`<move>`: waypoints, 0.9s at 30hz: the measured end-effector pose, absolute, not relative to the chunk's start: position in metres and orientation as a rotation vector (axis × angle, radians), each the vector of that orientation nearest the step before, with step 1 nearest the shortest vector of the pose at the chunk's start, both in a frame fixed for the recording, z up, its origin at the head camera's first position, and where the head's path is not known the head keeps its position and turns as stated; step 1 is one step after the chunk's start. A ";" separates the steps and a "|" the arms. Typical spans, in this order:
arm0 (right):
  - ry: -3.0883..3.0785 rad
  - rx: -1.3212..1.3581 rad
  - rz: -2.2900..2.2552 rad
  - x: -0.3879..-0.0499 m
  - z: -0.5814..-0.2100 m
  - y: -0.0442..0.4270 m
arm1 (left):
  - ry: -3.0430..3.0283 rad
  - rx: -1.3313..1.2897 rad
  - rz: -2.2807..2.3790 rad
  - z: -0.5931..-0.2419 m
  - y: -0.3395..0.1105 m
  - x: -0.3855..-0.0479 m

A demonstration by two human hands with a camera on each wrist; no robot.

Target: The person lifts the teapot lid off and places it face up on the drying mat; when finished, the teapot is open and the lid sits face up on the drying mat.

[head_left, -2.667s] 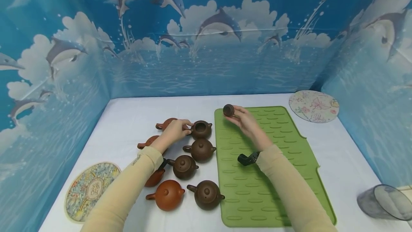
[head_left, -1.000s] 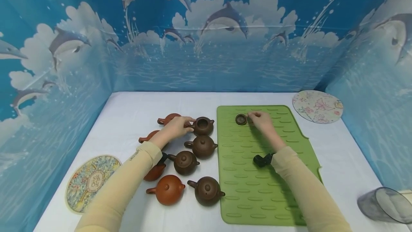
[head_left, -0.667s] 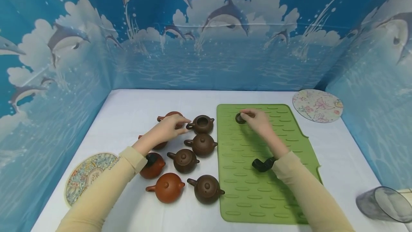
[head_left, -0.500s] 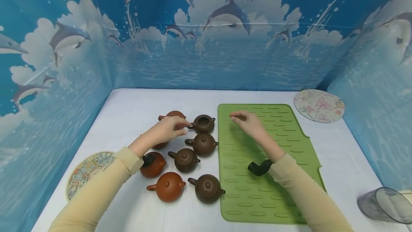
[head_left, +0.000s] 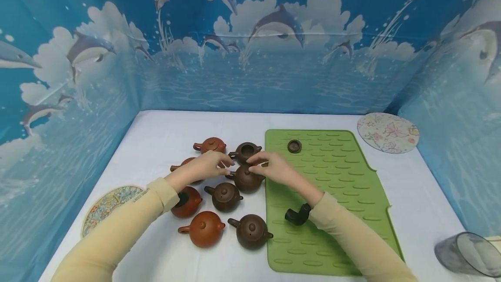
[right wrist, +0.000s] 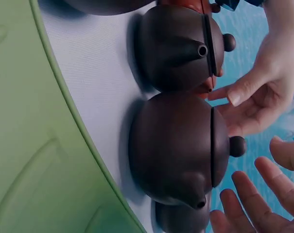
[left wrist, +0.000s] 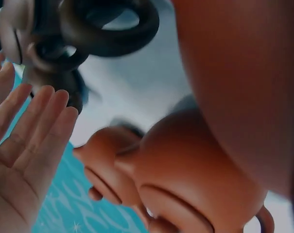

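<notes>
A dark brown lidded teapot [head_left: 246,180] stands between my two hands; its lid knob shows in the right wrist view. My left hand [head_left: 208,166] hovers by its handle side, fingers extended and holding nothing; the left wrist view shows those fingers [left wrist: 44,126] near dark handles. From the spout side my right hand [head_left: 275,169] reaches over the same teapot, fingers apart and slightly bent, nothing in them. Behind it sits a brown teapot without a lid [head_left: 244,151]. A small dark lid [head_left: 294,146] lies underside up on the green mat [head_left: 332,177].
More brown teapots [head_left: 225,196] and orange-brown teapots [head_left: 203,229] stand closely grouped at left and front. A patterned round mat [head_left: 107,206] lies left, another round mat [head_left: 388,132] back right. A grey clear cup [head_left: 450,251] is at the right edge.
The right hand set the lid down on the green mat, let go and moved left to the lidded teapot. The left hand released the lidless teapot's handle and drew slightly nearer me.
</notes>
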State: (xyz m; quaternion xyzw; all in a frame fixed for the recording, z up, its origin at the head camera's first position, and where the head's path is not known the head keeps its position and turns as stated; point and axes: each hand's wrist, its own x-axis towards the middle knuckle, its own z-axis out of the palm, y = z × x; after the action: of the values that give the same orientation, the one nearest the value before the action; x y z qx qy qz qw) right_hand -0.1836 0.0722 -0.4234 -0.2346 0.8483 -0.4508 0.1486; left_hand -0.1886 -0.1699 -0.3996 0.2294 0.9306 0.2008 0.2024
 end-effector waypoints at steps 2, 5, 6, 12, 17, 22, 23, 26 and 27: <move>2.454 -0.715 -1.273 -0.183 -0.425 0.069 | 2.591 0.642 0.537 -0.405 -0.166 -0.190; 2.488 -0.776 -1.236 -0.183 -0.427 0.066 | 2.587 0.667 0.500 -0.410 -0.160 -0.191; 2.504 -0.802 -1.217 -0.184 -0.428 0.065 | 2.588 0.671 0.491 -0.412 -0.159 -0.191; 2.612 -0.930 -1.063 -0.185 -0.432 0.062 | 2.629 0.685 0.482 -0.417 -0.153 -0.191; 2.640 -0.905 -1.039 -0.184 -0.433 0.059 | 2.645 0.697 0.507 -0.419 -0.154 -0.191; 2.672 -0.913 -1.036 -0.182 -0.432 0.059 | 2.656 0.683 0.503 -0.418 -0.152 -0.190; 2.678 -0.918 -1.039 -0.182 -0.433 0.059 | 2.660 0.676 0.499 -0.418 -0.152 -0.190; 2.681 -0.917 -1.085 -0.182 -0.435 0.059 | 2.668 0.664 0.490 -0.418 -0.152 -0.190; 2.669 -0.904 -1.117 -0.182 -0.436 0.060 | 2.669 0.658 0.488 -0.418 -0.152 -0.190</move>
State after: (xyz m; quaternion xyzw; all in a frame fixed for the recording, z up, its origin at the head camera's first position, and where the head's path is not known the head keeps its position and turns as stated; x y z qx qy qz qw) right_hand -0.1823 0.0597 -0.4356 -0.2977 0.8792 -0.3678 0.0552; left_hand -0.1901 -0.1516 -0.4181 0.2320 0.9415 0.1721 0.1739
